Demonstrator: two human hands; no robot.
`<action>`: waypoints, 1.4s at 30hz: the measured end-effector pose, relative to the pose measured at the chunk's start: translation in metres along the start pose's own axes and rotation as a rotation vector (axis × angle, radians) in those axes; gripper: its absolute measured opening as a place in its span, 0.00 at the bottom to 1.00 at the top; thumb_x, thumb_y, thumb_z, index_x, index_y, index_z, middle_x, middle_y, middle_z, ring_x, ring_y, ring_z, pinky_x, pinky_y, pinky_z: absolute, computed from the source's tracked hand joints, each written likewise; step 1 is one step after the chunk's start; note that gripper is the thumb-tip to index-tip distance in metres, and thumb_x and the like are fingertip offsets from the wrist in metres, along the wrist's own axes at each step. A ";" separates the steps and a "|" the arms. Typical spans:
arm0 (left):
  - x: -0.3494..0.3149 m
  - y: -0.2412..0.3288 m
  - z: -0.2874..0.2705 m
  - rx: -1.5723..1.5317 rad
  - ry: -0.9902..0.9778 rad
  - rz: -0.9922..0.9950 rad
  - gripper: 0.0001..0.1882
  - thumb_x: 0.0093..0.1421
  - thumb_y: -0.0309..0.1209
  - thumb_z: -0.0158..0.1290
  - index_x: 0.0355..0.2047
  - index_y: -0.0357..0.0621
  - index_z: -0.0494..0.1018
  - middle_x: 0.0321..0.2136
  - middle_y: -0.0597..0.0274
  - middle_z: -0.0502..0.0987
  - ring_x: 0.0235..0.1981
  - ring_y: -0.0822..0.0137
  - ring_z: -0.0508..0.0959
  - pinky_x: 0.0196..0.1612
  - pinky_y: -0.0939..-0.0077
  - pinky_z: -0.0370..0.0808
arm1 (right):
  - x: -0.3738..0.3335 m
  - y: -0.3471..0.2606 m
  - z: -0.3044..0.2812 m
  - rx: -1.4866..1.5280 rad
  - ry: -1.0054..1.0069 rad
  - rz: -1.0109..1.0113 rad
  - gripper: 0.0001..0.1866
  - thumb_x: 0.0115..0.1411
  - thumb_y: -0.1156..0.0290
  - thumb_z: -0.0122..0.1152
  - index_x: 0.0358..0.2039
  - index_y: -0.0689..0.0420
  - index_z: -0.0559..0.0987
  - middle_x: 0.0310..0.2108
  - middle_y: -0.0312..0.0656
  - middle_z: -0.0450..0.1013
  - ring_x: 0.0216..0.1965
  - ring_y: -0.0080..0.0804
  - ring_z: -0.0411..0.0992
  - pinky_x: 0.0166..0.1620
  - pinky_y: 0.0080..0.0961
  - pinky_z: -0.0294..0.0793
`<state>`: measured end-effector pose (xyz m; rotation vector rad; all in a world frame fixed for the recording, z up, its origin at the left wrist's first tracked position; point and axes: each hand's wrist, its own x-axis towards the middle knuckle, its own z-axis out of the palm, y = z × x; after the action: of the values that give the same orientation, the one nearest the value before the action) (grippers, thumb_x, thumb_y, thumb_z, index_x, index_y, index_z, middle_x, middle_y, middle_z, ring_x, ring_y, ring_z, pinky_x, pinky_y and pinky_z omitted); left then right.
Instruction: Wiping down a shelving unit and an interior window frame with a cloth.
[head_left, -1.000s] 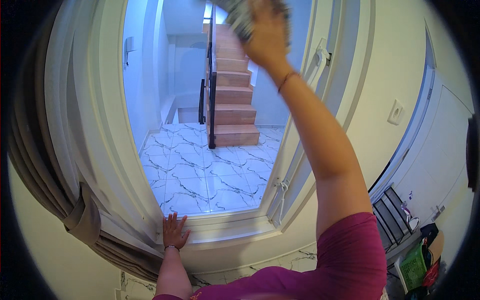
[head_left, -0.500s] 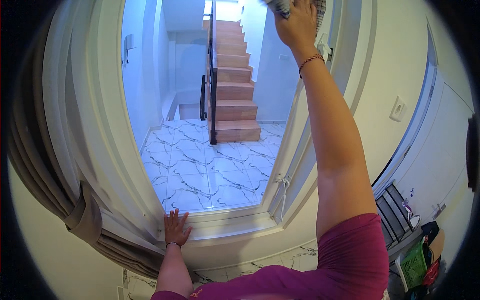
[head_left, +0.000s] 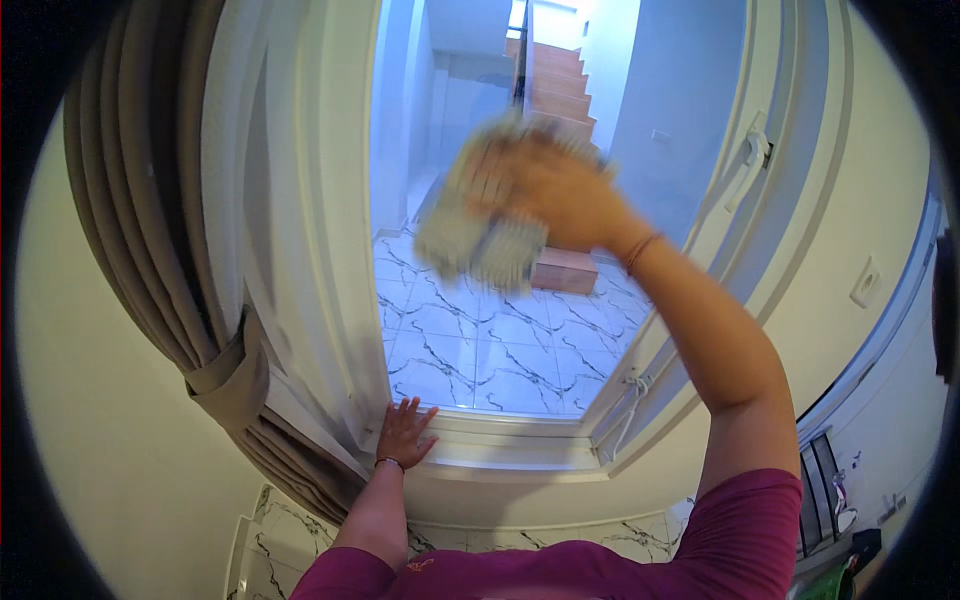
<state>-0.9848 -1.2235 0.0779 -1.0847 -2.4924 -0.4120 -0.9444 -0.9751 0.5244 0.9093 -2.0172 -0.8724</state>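
Observation:
A pale checked cloth (head_left: pixel 465 235), blurred by motion, is under my right hand (head_left: pixel 560 190). That hand presses the cloth on the window glass (head_left: pixel 680 130) around the upper middle of the pane. My left hand (head_left: pixel 405 435) rests with spread fingers on the lower left corner of the white window frame (head_left: pixel 520 450), holding nothing. Through the glass show marble-patterned floor tiles and a wooden staircase (head_left: pixel 565 270), partly hidden behind my right hand and the cloth.
A gathered brown curtain (head_left: pixel 150 200) hangs at the left with a tieback (head_left: pixel 235 385). On the right of the frame are a white window handle (head_left: pixel 748 170) and a tied white cord (head_left: pixel 630 405). A wall socket (head_left: pixel 867 282) and a black rack (head_left: pixel 822 490) are farther right.
My right hand has swept the cloth down and left from the top right of the window to its middle. The view has turned a little; my left hand stays on the frame.

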 end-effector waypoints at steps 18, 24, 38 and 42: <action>0.005 0.001 -0.005 -0.117 0.018 0.085 0.29 0.54 0.51 0.47 0.56 0.64 0.59 0.58 0.55 0.56 0.61 0.56 0.52 0.61 0.51 0.43 | 0.105 0.067 -0.026 -0.221 0.237 0.011 0.19 0.55 0.67 0.47 0.47 0.36 0.73 0.54 0.35 0.62 0.57 0.36 0.57 0.59 0.37 0.53; 0.007 0.000 0.000 -0.121 -0.030 0.093 0.30 0.54 0.51 0.46 0.57 0.64 0.57 0.58 0.53 0.55 0.61 0.54 0.51 0.61 0.51 0.41 | 0.118 0.138 -0.078 -0.465 0.442 0.833 0.24 0.59 0.58 0.42 0.55 0.52 0.64 0.60 0.45 0.52 0.62 0.43 0.47 0.62 0.40 0.43; 0.001 -0.003 -0.002 -0.095 0.018 0.110 0.30 0.54 0.52 0.45 0.57 0.64 0.59 0.57 0.53 0.58 0.61 0.55 0.52 0.61 0.51 0.40 | 0.073 0.136 -0.088 -0.472 0.338 0.806 0.25 0.60 0.56 0.40 0.54 0.55 0.64 0.60 0.47 0.51 0.62 0.45 0.47 0.62 0.40 0.42; 0.005 0.001 -0.003 -0.052 0.008 0.133 0.30 0.54 0.53 0.45 0.57 0.63 0.58 0.57 0.52 0.57 0.61 0.55 0.51 0.61 0.51 0.39 | 0.059 0.127 -0.067 -0.660 0.318 0.926 0.30 0.60 0.44 0.35 0.57 0.47 0.60 0.61 0.45 0.50 0.63 0.44 0.44 0.63 0.39 0.39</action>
<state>-0.9866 -1.2215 0.0831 -1.2580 -2.3972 -0.4435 -0.9558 -0.9758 0.6797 -0.2541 -1.4489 -0.6982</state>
